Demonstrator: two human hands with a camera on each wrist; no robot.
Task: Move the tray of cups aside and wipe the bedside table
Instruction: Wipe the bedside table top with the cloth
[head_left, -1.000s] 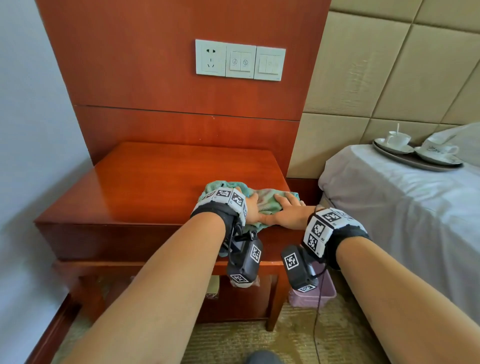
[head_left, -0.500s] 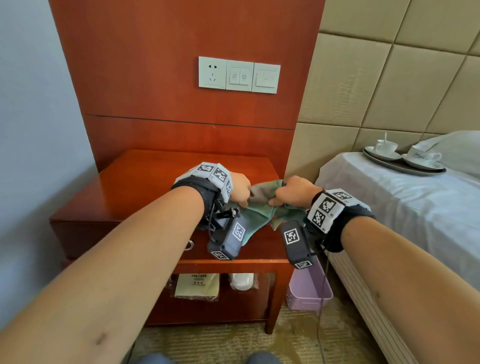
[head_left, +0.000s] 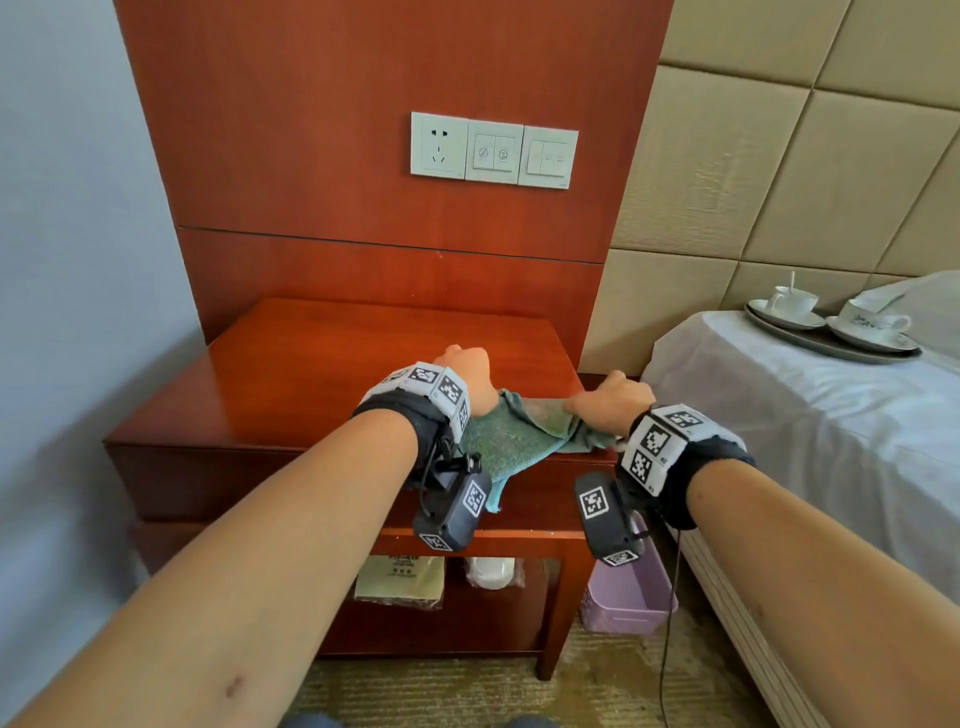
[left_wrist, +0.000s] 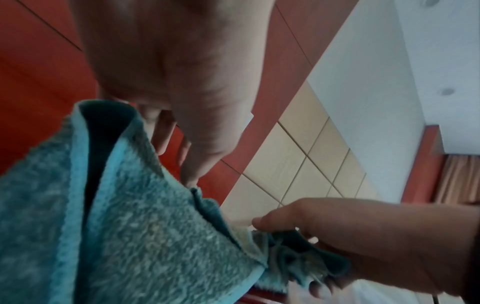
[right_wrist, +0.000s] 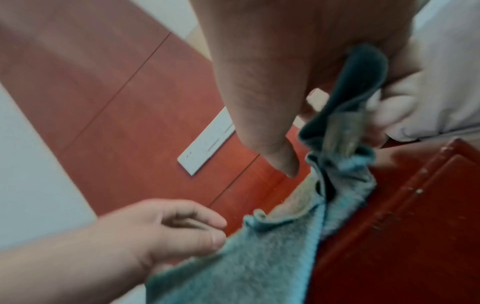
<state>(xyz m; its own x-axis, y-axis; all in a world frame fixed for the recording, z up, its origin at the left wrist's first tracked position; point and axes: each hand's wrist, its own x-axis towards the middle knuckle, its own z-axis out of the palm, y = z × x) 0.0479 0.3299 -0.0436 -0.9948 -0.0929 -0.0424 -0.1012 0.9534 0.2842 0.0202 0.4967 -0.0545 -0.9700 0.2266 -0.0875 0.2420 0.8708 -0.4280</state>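
Observation:
A teal terry cloth (head_left: 506, 441) hangs stretched between my two hands above the front right corner of the red-brown bedside table (head_left: 311, 374). My left hand (head_left: 470, 382) grips the cloth's left edge with curled fingers. My right hand (head_left: 605, 397) pinches its right corner. In the left wrist view the cloth (left_wrist: 135, 226) drapes below my palm and the right hand (left_wrist: 350, 236) bunches its far end. The right wrist view shows the cloth (right_wrist: 259, 257) running from my thumb down to the left hand (right_wrist: 176, 232). The tray (head_left: 810, 347) holding two white cups on saucers lies on the bed.
The bed (head_left: 805, 441) with a white sheet stands close on the right. A lilac bin (head_left: 628, 597) sits on the floor between bed and table. The lower shelf holds a packet (head_left: 400, 574) and a white item (head_left: 491, 571). A switch panel (head_left: 493, 150) is on the wood wall.
Both hands were pressing the cloth flat on the table. They have lifted it, gripped its edges and pulled apart, so the cloth now hangs spread between them.

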